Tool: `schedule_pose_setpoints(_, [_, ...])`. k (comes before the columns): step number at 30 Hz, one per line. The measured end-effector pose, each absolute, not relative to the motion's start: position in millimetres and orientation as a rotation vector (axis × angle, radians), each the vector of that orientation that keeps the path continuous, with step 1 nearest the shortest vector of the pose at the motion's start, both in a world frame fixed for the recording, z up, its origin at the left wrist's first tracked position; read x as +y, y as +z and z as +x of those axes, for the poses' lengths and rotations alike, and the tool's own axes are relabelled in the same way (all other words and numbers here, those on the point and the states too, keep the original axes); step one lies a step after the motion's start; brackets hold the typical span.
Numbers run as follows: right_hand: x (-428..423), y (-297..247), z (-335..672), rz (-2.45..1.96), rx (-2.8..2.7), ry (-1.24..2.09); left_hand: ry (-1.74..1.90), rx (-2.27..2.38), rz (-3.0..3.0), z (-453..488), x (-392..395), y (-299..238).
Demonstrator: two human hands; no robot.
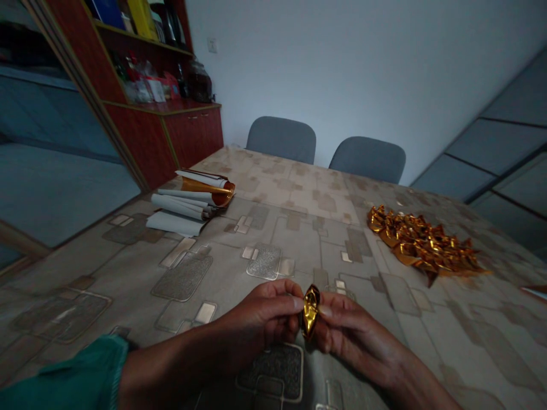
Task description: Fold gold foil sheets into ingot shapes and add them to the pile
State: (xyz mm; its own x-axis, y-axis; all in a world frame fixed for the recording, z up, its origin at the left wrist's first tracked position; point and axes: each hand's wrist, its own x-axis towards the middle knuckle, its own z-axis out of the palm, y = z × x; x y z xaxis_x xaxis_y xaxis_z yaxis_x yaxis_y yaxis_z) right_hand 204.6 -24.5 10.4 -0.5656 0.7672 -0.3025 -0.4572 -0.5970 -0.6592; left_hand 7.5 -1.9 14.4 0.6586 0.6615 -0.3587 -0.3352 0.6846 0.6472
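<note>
sleeve (72,376): green cuff on my left arm, nearest thing, bottom left
left hand (265,313): thumb and fingertips closed tight on the left edge of the foil (310,310)
right hand (354,330): same deal on the right edge, fingers curled in, holding nothing else
foil spot: small gold folded bit, held up off the table (299,228) between both hands, near edge, roughly centre
axis: long side runs about up-down, top tip leaning a touch right, thin edge turned toward me
step: looks to me like I'm mid-crease, squeezing a fold in
next move: I reckon it wants both pinches firm and even, this stuff looks slippery and springy
sheets (192,202): white-backed stack with a gold one curled on top, far left
pile (423,242): heap of folded gold bits, far right, well apart from my hands
chairs (281,138): two grey ones at the far edge
cabinet (171,131): red-brown, far left, shelves full of stuff I can't make out
</note>
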Motion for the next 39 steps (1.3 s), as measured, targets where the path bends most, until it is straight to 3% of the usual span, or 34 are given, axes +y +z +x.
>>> schedule_pose_setpoints(39, [-27,10,202,-0.846,-0.641,2.164,0.545,0.673,0.721,10,0,14])
